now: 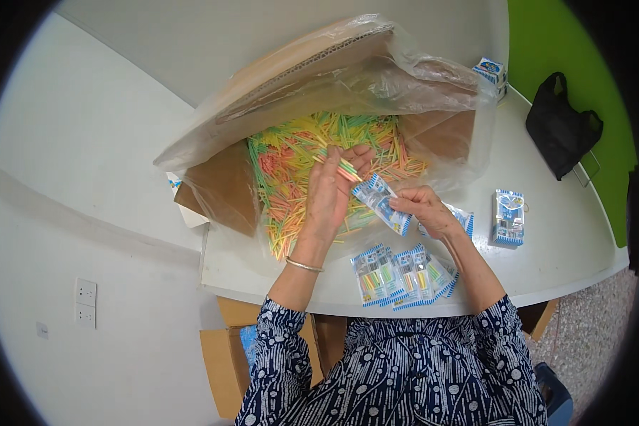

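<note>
Several thin coloured sticks (pixel 346 170) are gripped in my left hand (pixel 331 186), their lower ends at the mouth of a small blue-and-white packet (pixel 383 204). Thumb and fingers of my right hand (pixel 424 207) pinch that packet by its side. Behind and below my left hand, a large cardboard box (pixel 224 188) lined with clear plastic holds a heap of loose yellow, green and pink sticks (pixel 291 202). Packets with coloured sticks inside (pixel 405 275) lie overlapping near the table's front edge. Another packet (pixel 465 219) is partly hidden under my right wrist.
On the right of the white table (pixel 547 263) stands a blue-and-white carton (pixel 509 216). Another small box (pixel 491 71) sits at the far right, and a black bag (pixel 562 126) lies by the right edge. An open cardboard box (pixel 224 369) is below the table.
</note>
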Tool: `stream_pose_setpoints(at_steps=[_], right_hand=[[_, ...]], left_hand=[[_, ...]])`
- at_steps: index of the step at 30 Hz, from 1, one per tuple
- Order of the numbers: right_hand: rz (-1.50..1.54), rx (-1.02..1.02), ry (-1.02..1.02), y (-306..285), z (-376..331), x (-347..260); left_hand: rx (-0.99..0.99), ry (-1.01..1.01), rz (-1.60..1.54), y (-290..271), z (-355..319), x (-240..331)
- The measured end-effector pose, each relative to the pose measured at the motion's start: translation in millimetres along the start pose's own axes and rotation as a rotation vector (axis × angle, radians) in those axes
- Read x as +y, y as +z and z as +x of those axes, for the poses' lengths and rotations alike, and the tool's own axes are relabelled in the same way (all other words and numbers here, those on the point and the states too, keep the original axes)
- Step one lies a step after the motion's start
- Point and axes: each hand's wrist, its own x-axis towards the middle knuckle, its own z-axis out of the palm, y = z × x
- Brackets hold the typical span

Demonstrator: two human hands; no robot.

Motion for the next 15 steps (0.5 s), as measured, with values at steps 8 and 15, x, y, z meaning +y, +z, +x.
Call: stream_pose_setpoints(at_steps=[8,15], right_hand=[[-0.015,-0.023,0.053,-4.4,-4.3,2.1],[-0.035,-0.041,0.083,-4.9,-5.5,0.5]], left_hand=[[0.012,0.012,0.264,6.0,-12.5,-4.8],[0.022,0.023,0.278,8.1,-20.0,-9.0]])
